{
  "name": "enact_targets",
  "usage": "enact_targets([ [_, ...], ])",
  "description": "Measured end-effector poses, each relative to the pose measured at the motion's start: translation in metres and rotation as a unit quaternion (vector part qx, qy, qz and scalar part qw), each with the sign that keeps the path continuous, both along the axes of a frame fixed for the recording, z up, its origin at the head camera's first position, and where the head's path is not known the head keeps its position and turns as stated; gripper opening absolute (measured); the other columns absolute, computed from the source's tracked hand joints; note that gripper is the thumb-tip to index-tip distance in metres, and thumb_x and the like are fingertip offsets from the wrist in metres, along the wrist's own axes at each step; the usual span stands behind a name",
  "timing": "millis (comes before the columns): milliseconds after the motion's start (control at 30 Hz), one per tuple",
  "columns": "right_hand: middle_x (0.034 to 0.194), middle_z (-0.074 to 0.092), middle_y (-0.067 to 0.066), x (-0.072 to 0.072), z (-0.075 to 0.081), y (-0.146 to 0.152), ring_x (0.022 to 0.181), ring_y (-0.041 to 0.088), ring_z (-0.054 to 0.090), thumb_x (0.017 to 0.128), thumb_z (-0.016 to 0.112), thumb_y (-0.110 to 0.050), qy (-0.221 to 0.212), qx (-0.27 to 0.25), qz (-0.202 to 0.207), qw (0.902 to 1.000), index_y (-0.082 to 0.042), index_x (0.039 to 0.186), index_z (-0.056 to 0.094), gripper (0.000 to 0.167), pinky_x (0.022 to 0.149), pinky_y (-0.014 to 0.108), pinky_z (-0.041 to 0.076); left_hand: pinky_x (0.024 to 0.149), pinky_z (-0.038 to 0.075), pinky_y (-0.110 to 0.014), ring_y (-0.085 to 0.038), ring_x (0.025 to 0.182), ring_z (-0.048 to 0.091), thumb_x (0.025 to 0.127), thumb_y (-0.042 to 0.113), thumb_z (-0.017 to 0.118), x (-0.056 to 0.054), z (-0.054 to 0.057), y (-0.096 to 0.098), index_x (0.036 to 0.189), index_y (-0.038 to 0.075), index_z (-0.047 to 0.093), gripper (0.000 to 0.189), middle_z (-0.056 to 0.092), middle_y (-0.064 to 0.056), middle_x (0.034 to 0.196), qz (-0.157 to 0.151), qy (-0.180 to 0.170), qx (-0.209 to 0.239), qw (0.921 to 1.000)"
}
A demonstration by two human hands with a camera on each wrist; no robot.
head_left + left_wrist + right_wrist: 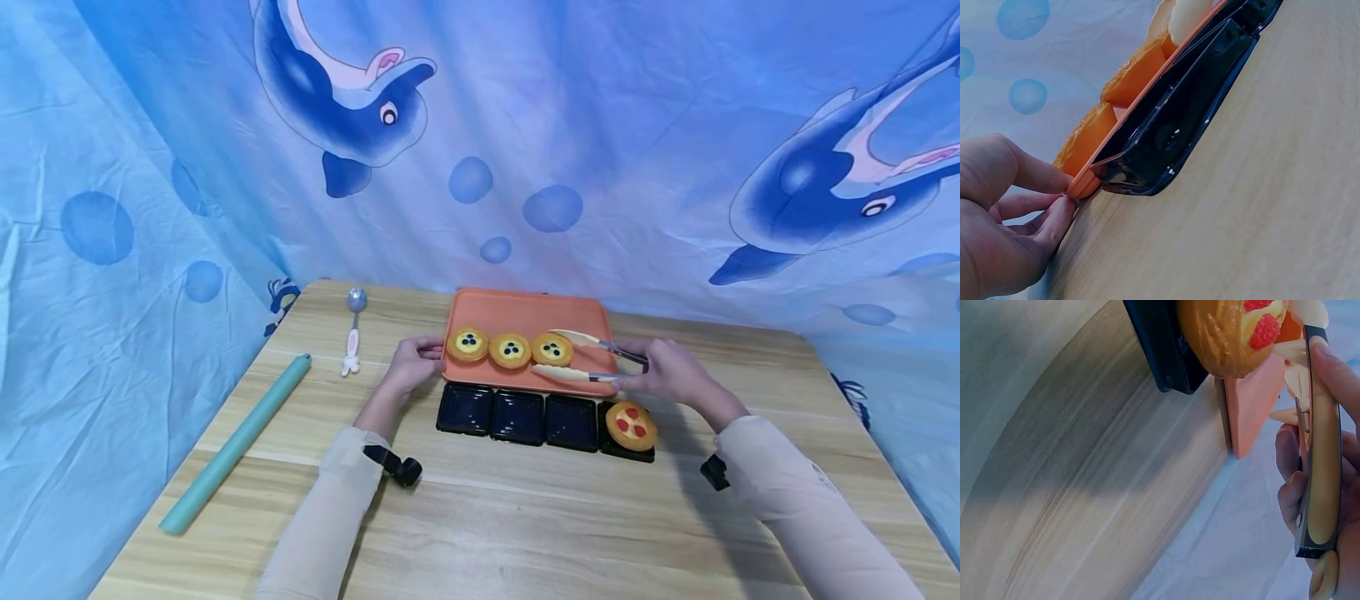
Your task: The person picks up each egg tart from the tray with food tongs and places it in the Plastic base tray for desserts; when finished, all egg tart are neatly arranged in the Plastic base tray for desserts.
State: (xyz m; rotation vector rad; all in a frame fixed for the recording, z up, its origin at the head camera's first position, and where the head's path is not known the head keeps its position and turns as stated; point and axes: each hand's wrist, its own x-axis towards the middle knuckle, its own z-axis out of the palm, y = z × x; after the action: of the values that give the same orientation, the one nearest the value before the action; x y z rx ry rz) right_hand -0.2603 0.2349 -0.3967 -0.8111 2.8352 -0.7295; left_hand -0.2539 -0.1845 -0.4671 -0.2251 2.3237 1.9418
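Observation:
An orange tray (525,310) holds three egg tarts in a row, the right one being a blueberry tart (552,350). My left hand (414,363) pinches the tray's left rim between thumb and fingers, plain in the left wrist view. With my right hand (663,372) I hold a pair of tongs (611,348), cream tips spread on either side of the right blueberry tart. In front of the tray stands a row of black square dishes (517,415). A strawberry-topped tart (632,426) sits in the rightmost dish, also large in the right wrist view.
Left on the wooden table (480,517) lie a spoon (352,337) with a rabbit handle and a long teal rod (240,442). A blue curtain (480,125) with dolphin prints hangs behind the table and along its left side.

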Motion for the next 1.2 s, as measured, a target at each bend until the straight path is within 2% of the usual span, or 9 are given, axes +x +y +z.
enact_targets([
  [100,0.056,0.037,-0.003,0.0,0.001,0.002,0.042,0.007,0.019,0.084,0.081,-0.031,-0.002,-0.001,-0.001,1.0,0.0,0.133,0.062,0.061,0.041,0.025,0.025,0.086,0.055,-0.029,-0.032,0.11,0.061,0.078,-0.015,0.063,0.0,-0.001,0.001,0.132,-0.007,0.057,0.055,0.061,-0.023,0.12,-0.002,0.003,0.007,1.0],
  [267,0.05,0.028,-0.007,0.001,0.002,0.004,0.043,0.008,0.019,0.083,0.081,-0.033,-0.003,-0.002,-0.008,1.0,0.001,0.131,0.063,0.062,0.04,0.024,0.023,0.087,0.055,-0.03,-0.031,0.109,0.06,0.078,-0.015,0.064,0.0,0.0,0.003,0.131,-0.007,0.057,0.054,0.061,-0.022,0.119,0.001,0.003,0.002,1.0],
  [433,0.05,0.027,-0.008,0.0,0.003,0.006,0.043,0.009,0.019,0.083,0.082,-0.031,-0.01,-0.006,-0.01,0.9999,0.001,0.132,0.062,0.062,0.04,0.023,0.023,0.087,0.055,-0.031,-0.031,0.11,0.06,0.078,-0.015,0.064,0.0,0.001,0.003,0.132,-0.006,0.057,0.055,0.061,-0.021,0.119,0.003,0.0,-0.001,1.0],
  [700,0.053,0.035,-0.004,0.0,0.009,0.009,0.043,0.008,0.024,0.084,0.08,-0.03,-0.01,-0.006,-0.005,0.9999,0.006,0.13,0.061,0.061,0.041,0.025,0.029,0.085,0.055,-0.029,-0.032,0.11,0.06,0.078,-0.015,0.063,0.0,0.001,0.001,0.132,-0.007,0.057,0.054,0.061,-0.022,0.119,0.005,0.003,-0.004,1.0],
  [833,0.053,0.04,-0.003,0.004,0.017,0.014,0.041,0.009,0.027,0.084,0.08,-0.032,-0.007,0.0,-0.009,0.9999,0.004,0.132,0.06,0.063,0.042,0.027,0.033,0.086,0.055,-0.029,-0.032,0.111,0.06,0.079,-0.015,0.063,0.0,0.0,0.002,0.132,-0.008,0.057,0.054,0.061,-0.023,0.119,0.001,0.005,-0.006,1.0],
  [1033,0.05,0.039,-0.005,0.017,0.036,0.021,0.04,0.008,0.029,0.083,0.08,-0.039,0.022,0.022,-0.01,0.9995,0.003,0.131,0.062,0.066,0.042,0.026,0.032,0.086,0.055,-0.03,-0.032,0.111,0.06,0.079,-0.015,0.063,0.001,0.002,0.003,0.132,-0.007,0.056,0.055,0.061,-0.022,0.12,0.0,0.001,-0.004,1.0],
  [1200,0.057,0.042,-0.005,0.031,0.05,0.027,0.042,0.007,0.03,0.082,0.08,-0.042,0.039,0.033,-0.004,0.9987,0.001,0.13,0.063,0.067,0.044,0.026,0.032,0.087,0.055,-0.03,-0.032,0.111,0.06,0.078,-0.015,0.062,0.002,0.002,0.001,0.133,-0.006,0.056,0.055,0.061,-0.022,0.12,0.001,0.0,-0.003,1.0],
])
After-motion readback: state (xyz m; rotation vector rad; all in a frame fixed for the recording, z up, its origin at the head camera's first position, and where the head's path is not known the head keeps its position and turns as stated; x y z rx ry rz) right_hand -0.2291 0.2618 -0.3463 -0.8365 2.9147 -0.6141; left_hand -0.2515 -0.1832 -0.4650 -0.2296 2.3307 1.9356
